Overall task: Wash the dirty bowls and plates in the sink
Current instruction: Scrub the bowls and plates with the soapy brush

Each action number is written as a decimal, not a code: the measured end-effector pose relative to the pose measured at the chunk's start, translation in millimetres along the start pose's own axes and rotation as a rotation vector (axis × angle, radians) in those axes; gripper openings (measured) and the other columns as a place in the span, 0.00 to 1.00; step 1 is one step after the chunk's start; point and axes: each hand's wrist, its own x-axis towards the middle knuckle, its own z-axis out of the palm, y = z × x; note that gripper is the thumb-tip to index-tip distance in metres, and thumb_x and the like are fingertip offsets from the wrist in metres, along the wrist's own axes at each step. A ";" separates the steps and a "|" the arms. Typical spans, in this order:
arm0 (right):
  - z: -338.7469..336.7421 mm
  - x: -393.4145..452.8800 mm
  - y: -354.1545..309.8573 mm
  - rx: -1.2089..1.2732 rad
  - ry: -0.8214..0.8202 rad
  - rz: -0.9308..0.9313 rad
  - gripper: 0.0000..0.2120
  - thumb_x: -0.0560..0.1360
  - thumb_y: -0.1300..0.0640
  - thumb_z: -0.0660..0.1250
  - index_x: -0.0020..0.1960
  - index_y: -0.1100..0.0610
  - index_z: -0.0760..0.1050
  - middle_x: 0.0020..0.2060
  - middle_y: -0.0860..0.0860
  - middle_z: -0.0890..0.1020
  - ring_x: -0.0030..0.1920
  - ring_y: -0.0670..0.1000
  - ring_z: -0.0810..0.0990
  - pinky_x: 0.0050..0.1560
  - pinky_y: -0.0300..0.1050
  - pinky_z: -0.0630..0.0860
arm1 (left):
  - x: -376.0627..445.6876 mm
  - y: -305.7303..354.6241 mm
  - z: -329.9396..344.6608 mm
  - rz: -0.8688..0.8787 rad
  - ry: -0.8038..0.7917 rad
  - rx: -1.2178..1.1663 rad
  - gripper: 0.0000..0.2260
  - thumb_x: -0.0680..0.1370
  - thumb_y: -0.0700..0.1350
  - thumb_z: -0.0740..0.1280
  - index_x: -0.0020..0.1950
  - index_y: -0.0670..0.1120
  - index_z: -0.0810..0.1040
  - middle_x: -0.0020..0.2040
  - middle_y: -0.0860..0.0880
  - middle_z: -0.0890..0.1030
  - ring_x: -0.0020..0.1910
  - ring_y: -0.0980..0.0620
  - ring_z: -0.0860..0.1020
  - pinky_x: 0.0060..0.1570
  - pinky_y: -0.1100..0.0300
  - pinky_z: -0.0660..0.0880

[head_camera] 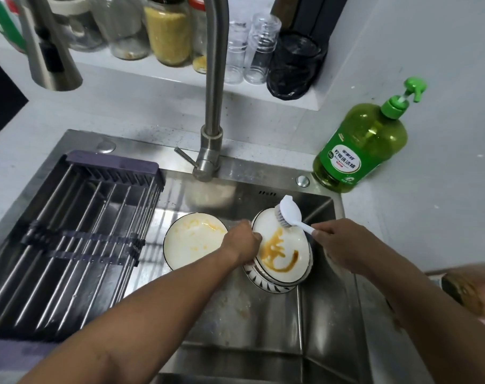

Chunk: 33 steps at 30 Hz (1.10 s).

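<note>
Fingers of the right hand point(328, 237) are curling round a white plastic brush point(289, 212), its bristles touching a brown-smeared white plate point(284, 252) in the steel sink point(263, 314). The left hand point(242, 241) is gripping the plate's edge, perhaps hiding some fingers. A green soap bottle point(360, 142) is standing nearby.

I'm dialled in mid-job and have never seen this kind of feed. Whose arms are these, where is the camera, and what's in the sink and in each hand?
There is no machine here: these are a person's two bare arms, filmed by one wide-angle camera on their head, looking down into a steel sink. The left hand grips the rim of a white plate streaked with brown sauce; it sits on a patterned bowl. The right hand holds a white dish brush, bristles on the plate's far edge. A second dirty plate with yellow smears lies to the left. A drying rack covers the sink's left side. A green soap bottle stands on the counter at the right. No water is visibly running from the tap.
</note>
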 end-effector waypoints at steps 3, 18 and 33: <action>-8.4 -10.0 2.1 -0.014 0.029 -0.012 0.13 0.83 0.51 0.59 0.53 0.51 0.83 0.38 0.50 0.82 0.41 0.51 0.79 0.43 0.47 0.74 | -11.5 0.7 -12.7 0.007 -0.015 -0.197 0.02 0.80 0.40 0.59 0.48 0.42 0.68 0.45 0.41 0.76 0.32 0.42 0.80 0.26 0.57 0.79; -21.0 -111.2 -71.5 -0.520 0.136 -0.220 0.11 0.82 0.49 0.54 0.61 0.41 0.71 0.50 0.43 0.81 0.49 0.49 0.80 0.49 0.49 0.79 | -144.1 -18.5 -120.8 0.144 0.181 -0.563 0.06 0.86 0.50 0.56 0.59 0.50 0.68 0.50 0.50 0.80 0.47 0.54 0.82 0.45 0.56 0.82; -26.0 -180.6 -141.0 -0.489 0.185 -0.302 0.13 0.83 0.41 0.51 0.62 0.41 0.70 0.47 0.46 0.78 0.50 0.54 0.80 0.48 0.50 0.77 | -213.0 -37.2 -194.9 0.239 0.330 -0.512 0.25 0.86 0.53 0.50 0.78 0.40 0.61 0.76 0.44 0.67 0.61 0.62 0.58 0.44 0.73 0.57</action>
